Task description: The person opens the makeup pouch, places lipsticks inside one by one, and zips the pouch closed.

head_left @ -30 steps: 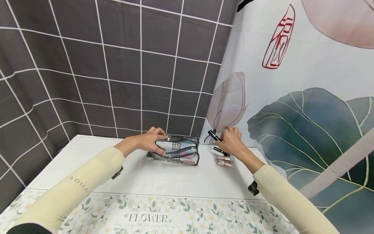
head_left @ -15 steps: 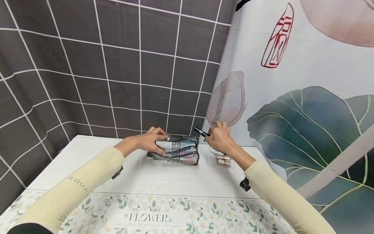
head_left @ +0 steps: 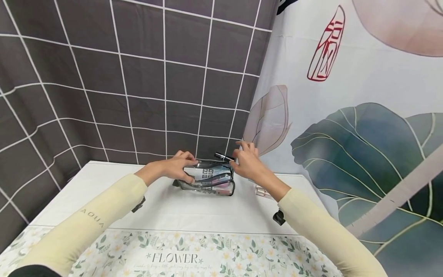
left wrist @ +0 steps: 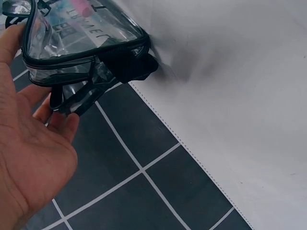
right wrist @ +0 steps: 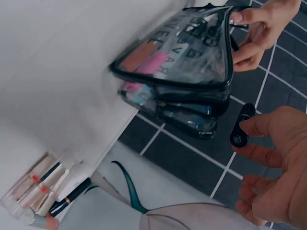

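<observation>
A clear toiletry bag with black trim and printed letters stands at the back of the white table. Pink and blue items show through its wall, among them a pink tube. My left hand grips the bag's left end, thumb on the near side and fingers behind. Between thumb and forefinger, my right hand pinches a black cosmetic tube with a silver band. In the head view the tube is level with the bag's upper right edge; the right wrist view shows it apart from the bag.
To the right lie several cosmetic tubes, pinkish and clear, with a dark pen-like stick beside them. A dark tiled-pattern cloth hangs behind, and a white leaf-print cloth on the right. A floral cloth covers the front.
My right hand has carried the black tube leftward from the loose cosmetics to the bag's upper right side. The left hand and the bag have stayed in place.
</observation>
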`<state>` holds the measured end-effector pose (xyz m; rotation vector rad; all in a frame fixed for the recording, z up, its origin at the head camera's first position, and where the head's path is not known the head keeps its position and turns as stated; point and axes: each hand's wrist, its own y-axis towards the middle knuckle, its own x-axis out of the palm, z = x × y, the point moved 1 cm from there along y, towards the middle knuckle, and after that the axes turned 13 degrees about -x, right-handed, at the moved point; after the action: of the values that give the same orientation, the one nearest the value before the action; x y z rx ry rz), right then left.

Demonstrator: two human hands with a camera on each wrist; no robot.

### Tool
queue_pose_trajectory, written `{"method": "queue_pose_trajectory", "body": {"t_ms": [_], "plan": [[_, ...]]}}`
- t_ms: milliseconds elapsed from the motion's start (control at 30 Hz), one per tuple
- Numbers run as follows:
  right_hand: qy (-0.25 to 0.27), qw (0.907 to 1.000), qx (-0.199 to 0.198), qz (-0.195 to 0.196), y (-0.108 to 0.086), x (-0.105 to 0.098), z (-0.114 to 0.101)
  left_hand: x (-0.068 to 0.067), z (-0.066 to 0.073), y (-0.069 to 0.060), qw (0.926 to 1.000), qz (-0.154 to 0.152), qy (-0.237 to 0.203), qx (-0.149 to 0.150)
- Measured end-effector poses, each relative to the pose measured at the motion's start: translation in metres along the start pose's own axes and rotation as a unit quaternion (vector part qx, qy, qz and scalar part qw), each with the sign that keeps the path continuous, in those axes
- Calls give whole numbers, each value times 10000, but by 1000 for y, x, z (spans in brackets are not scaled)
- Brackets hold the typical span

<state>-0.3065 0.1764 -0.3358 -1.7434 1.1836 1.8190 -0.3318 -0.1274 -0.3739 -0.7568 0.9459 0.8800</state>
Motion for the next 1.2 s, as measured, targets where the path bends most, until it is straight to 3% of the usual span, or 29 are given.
{"method": "queue_pose_trajectory", "body": {"t_ms": [167, 767, 1200], "plan": [[12, 9999, -91, -135, 2, 2, -9, 1, -1, 0, 9999, -36, -5, -106], [-11, 9986, -441, -304, 9, 11, -24, -4, 2, -2, 10000, -56, -5, -73], [62, 9977, -484, -474, 9, 18, -33, -1, 1, -2, 9999, -43, 75, -61]]}}
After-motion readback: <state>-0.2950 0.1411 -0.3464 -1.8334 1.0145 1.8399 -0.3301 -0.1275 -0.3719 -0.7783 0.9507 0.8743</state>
